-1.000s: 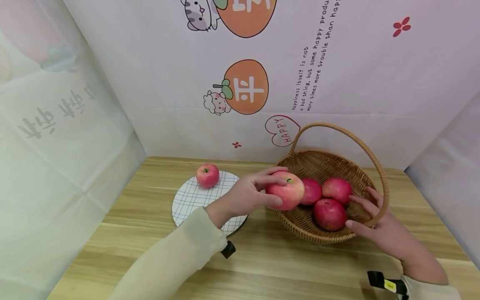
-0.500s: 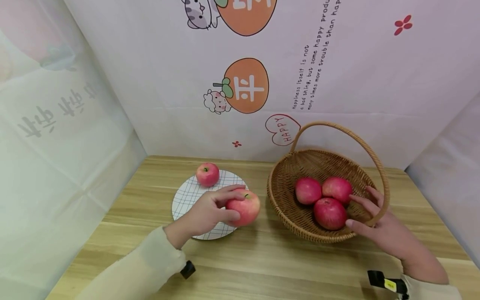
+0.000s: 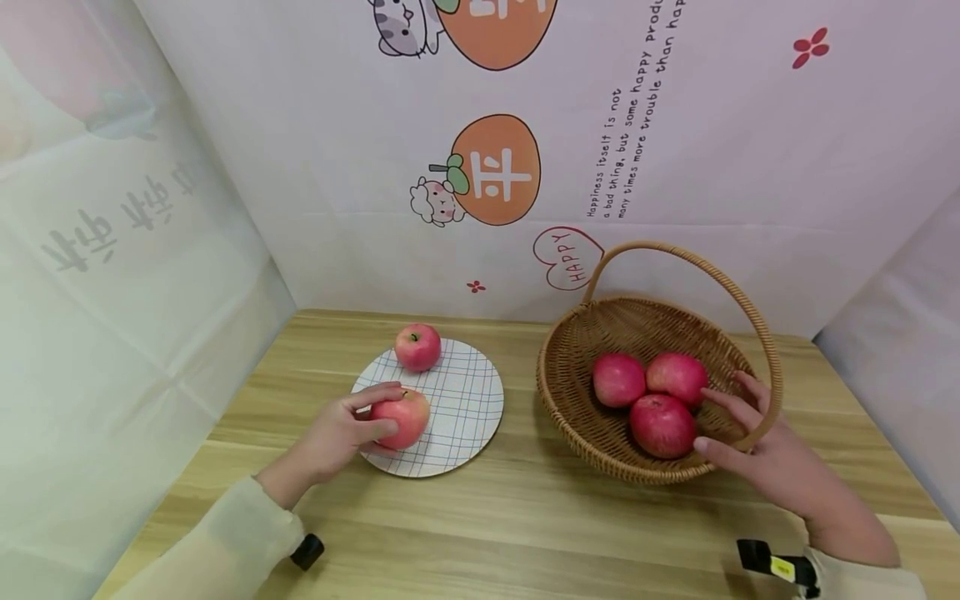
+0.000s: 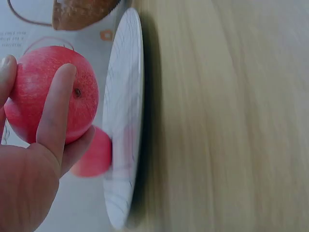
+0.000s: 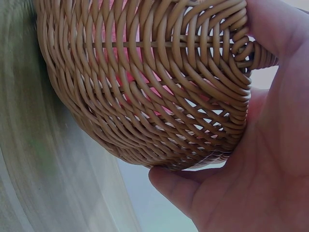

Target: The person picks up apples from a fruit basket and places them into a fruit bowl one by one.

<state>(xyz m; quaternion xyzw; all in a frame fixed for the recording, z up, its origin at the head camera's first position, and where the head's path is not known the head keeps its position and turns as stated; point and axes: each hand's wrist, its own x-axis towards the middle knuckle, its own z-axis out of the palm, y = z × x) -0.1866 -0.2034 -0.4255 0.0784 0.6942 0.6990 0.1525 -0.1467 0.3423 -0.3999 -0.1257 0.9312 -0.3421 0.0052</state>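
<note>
While the left hand (image 3: 341, 429) curls thumb and fingers round a red apple (image 3: 401, 417), that fruit sits low over the grid-patterned plate (image 3: 465, 400), at about 8 o'clock on its face; the left wrist view shows the apple (image 4: 48, 94) just off the plate (image 4: 123, 125), contact not resolvable. Right hand (image 3: 765, 454) grasps the wicker basket (image 3: 577, 350) at its 4 o'clock rim, thumb inside near the handle foot, fingers under the wall; the right wrist view confirms palm and fingers cupped on the weave (image 5: 145, 87).

Progress, as judged from the layout: two apples transferred toward the plate, the second not yet let go; three left in the basket.

Containers:
- Plate: one free apple (image 3: 417, 347) at 11 o'clock, near the rim, well apart from the held one.
- Basket: three red apples clustered in the centre, touching: one (image 3: 618, 379) at 9 o'clock, one (image 3: 677, 377) at 1 o'clock, one (image 3: 662, 426) at 6 o'clock, nearest the right thumb.

Plate lies at 9 o'clock from the basket, near but apart, both on the wooden surface (image 3: 525, 517).
</note>
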